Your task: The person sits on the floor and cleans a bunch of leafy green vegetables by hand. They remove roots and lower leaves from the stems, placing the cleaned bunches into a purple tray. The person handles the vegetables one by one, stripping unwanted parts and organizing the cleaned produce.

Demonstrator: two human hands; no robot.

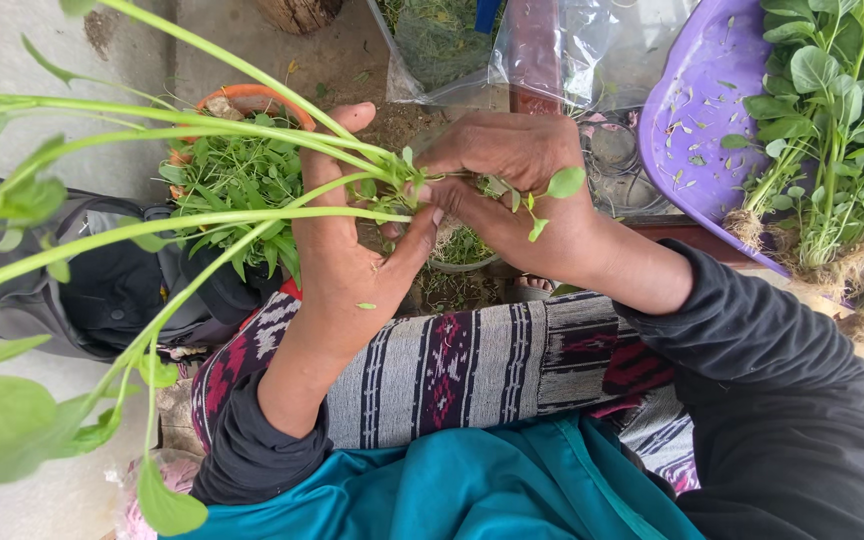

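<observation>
- The left hand (pixel 347 250) is closed around a bundle of long green stems (pixel 182 215), thumb up, fingers hidden behind the stalks.
- The right hand (pixel 512 185) pinches the stem tips just beside the left thumb; a small leafy sprig (pixel 550 195) sticks out between its fingers, and the fingertips themselves are covered.
- The stems fan out to the left edge, where their leaves are blurred and cut off.
- An orange bowl (pixel 252 97) of plucked greens sits behind the left hand, mostly hidden by it.
- A purple tray (pixel 697 110) at upper right holds rooted plants (pixel 832 120), cut off by the frame.
- A patterned cloth (pixel 472 365) covers the lap.
</observation>
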